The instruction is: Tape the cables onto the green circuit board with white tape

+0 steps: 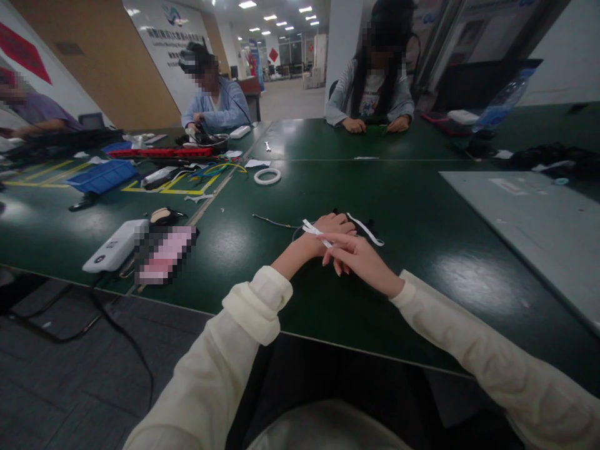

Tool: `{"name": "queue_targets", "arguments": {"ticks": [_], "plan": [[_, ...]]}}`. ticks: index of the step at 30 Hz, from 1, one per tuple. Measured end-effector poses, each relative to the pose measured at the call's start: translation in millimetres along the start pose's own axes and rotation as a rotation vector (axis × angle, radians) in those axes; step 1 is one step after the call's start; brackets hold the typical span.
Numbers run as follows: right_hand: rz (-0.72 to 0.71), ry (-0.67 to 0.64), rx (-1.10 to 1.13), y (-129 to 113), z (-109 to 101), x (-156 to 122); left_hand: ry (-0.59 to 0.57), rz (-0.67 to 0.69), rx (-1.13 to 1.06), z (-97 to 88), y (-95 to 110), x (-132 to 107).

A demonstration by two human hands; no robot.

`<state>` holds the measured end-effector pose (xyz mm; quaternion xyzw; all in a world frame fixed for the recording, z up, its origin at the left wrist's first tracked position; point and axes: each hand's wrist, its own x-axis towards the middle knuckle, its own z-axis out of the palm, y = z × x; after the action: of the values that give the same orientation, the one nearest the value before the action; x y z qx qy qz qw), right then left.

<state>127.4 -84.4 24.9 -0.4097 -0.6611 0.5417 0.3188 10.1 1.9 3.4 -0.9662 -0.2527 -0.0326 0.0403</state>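
Observation:
My left hand (331, 223) lies back up over the table, its fingers bent over a dark item (370, 224) that is mostly hidden. A thin grey cable (272, 220) runs from the left to beneath that hand. Crossing over the left hand, my right hand (359, 256) has its thumb and forefinger on a narrow white strip (315, 230) by the left wrist. Beyond the right hand lies a second white strip (365, 229), bent at its end, beside the dark item. Both hands are above the green table (300, 300).
To the left are a white power bank (115, 247), a pink phone (169, 253) and a computer mouse (164, 216). Farther off lie a white ring (267, 176), wrenches (199, 198) and a blue bin (100, 176). A grey panel (529, 219) occupies the right. Several people sit around the table.

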Motion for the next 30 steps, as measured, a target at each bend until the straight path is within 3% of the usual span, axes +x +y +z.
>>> {"name": "queue_targets", "arguments": {"ticks": [8, 16, 18, 21, 24, 26, 28, 30], "plan": [[0.123, -0.008, 0.081, -1, -5, 3, 0.093, 0.029, -0.077, -1.3, 2, -5], [0.113, -0.028, 0.004, 0, -26, 0, 0.046, -0.049, -0.087, -1.3, 1, -6], [0.071, 0.03, 0.01, -3, -39, -1, 0.063, -0.089, -0.075, 0.7, 2, -4], [0.007, 0.225, -0.033, -8, -68, -2, 0.116, -0.104, -0.064, 3.5, 3, -2], [-0.02, 0.507, -0.335, -2, -108, -3, 0.125, -0.081, -0.074, 4.6, 3, -1], [-0.014, 0.742, -0.743, 13, -139, -6, 0.121, -0.08, -0.075, 4.5, 2, -1], [0.043, 0.817, -1.106, 34, -169, -11, 0.118, -0.083, -0.077, 4.2, 2, -2], [0.14, 0.836, -1.247, 59, -195, -17, 0.114, -0.084, -0.081, 3.8, 2, -2]]}}
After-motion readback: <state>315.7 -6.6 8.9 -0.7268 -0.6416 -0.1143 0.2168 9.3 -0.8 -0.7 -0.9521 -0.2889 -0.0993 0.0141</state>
